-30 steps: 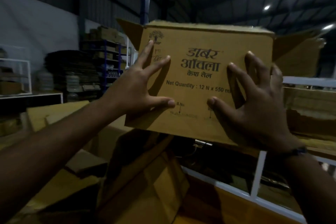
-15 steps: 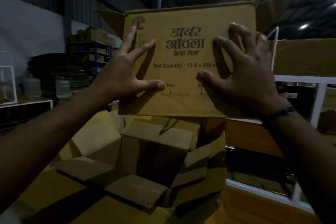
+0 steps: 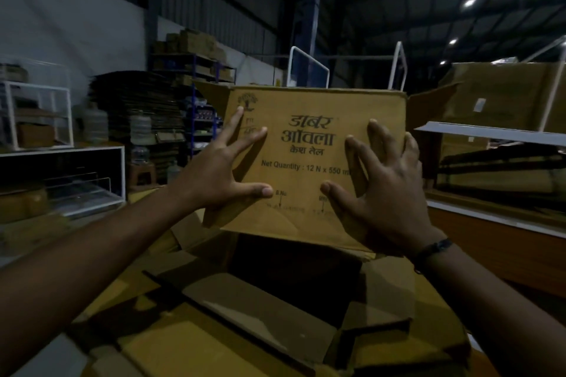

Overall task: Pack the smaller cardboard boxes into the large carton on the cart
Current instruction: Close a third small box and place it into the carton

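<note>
Grip, both: left hand (image 3: 220, 174) and right hand (image 3: 386, 193), fingers spread and pressed to the near face of smaller box (image 3: 309, 159) — nothing curled round an edge. Box: upright, top flaps open, held above open large carton (image 3: 263, 309). Hazard, judged: pressure-only hold may slip; carton's loose flaps (image 3: 386, 288) could snag it — box lands tilted.

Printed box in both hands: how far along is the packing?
Done: brown boxes with loose flaps already lie below, though which is the large carton I cannot tell. In hand: the printed box, left hand and right hand spread on its face, held above a dark gap. Left: lower it in; the remaining count is not visible.
</note>
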